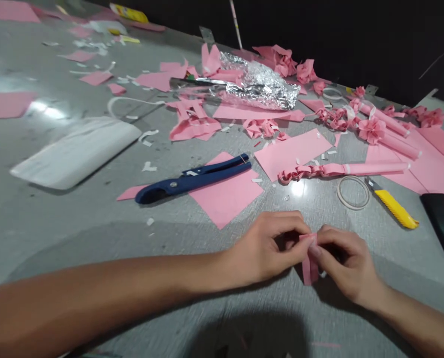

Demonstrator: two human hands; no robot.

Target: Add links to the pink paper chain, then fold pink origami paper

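Note:
Between my two hands is a small folded strip of pink paper [309, 271]. My left hand [272, 246] pinches its upper end with thumb and forefinger. From the other side my right hand [347, 261] grips the same strip, its thumb against the left thumb. The strip's lower end hangs down below the fingertips. Just beyond the hands lie a square pink sheet [224, 199] and dark blue pruning shears [195, 179] across it. A rolled pink paper stem with a curled strip [371, 169] lies farther right.
A roll of tape [353, 193], a yellow utility knife [395, 206] and a black phone [442, 226] lie at right. Crumpled foil [270, 84] and pink paper flowers [371, 130] lie at the back. A white folded sheet [76, 154] sits at left; a glue tube [128, 12] is behind.

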